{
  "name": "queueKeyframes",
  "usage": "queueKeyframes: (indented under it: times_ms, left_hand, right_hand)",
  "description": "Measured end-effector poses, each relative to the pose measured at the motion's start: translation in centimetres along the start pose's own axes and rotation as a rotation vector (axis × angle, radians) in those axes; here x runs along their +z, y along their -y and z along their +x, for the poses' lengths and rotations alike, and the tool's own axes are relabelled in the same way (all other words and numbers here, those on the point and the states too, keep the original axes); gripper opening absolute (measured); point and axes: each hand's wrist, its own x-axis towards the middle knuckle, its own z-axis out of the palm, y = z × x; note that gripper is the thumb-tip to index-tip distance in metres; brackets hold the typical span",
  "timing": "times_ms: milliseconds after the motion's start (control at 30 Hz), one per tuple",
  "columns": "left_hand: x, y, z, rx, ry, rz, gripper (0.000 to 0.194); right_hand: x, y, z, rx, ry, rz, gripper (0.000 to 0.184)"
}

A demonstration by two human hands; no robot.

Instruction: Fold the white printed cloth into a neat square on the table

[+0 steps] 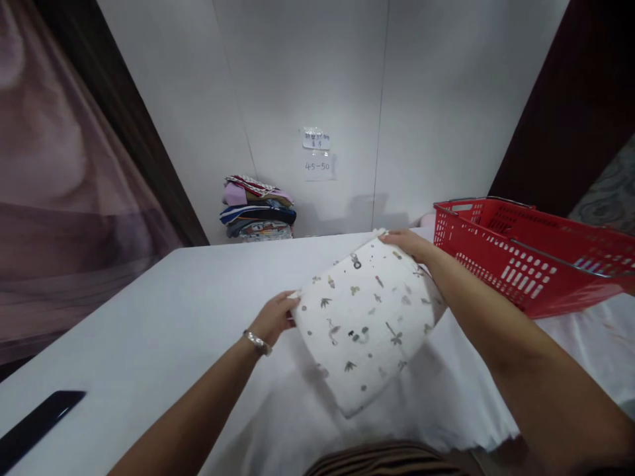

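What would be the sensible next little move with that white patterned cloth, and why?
Probably lower the folded patterned cloth flat onto the white table. The left hand pinches its near-left corner and the right hand grips its far corner, so it hangs tilted above the surface. A stack of folded cloths sits by the wall, and a red basket stands at the right.

- Both forearms were bare, with no sleeves in view.
- The left hand (272,319) wore a silver bracelet (258,342) at the wrist.
- A brown-striped garment (381,461) showed at bottom centre.
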Motion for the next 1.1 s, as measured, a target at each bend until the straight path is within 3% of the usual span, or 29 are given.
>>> queueKeyframes:
  times_ms: [67, 133, 233, 367, 567, 667, 767, 933, 1100]
  left_hand:
    - [0.3, 2.8, 1.3, -0.180, -0.006, 0.048, 0.029]
    - [0.4, 5.0, 2.7, -0.270, -0.046, 0.129, 0.016]
    - [0.0, 6.8, 4.5, -0.283, -0.092, 0.180, 0.008]
    - [-0.9, 7.1, 5.6, -0.257, -0.113, 0.221, 0.011]
    - [-2.3, 7.0, 6.4, -0.170, -0.163, 0.432, 0.018]
    - [-2.8, 7.1, 6.7, -0.074, -0.193, 0.764, 0.018]
    - [-3.2, 7.0, 6.8, 0.112, -0.225, 1.010, 0.021]
    - [-2.5, 6.8, 7.5, 0.428, -0.146, 0.991, 0.025]
    - [-1.3, 7.6, 8.4, 0.478, -0.174, 1.019, 0.022]
  right_hand:
    - [1.4, -2.6, 1.3, 0.145, 0.024, -0.187, 0.035]
    - [3.5, -5.5, 2.5, 0.238, -0.020, -0.365, 0.031]
    - [6.0, -8.7, 3.8, 0.246, -0.086, -0.456, 0.027]
    - [6.9, -9.7, 5.7, 0.200, -0.108, -0.455, 0.029]
    - [8.8, -10.0, 9.6, 0.032, -0.088, -0.462, 0.031]
    - [10.3, -10.9, 10.7, -0.031, -0.076, -0.530, 0.033]
    - [10.5, -11.5, 10.9, -0.044, -0.084, -0.500, 0.037]
    - [8.9, -11.1, 10.9, -0.071, -0.091, -0.344, 0.042]
    - [8.6, -11.3, 11.4, -0.045, -0.004, -0.551, 0.031]
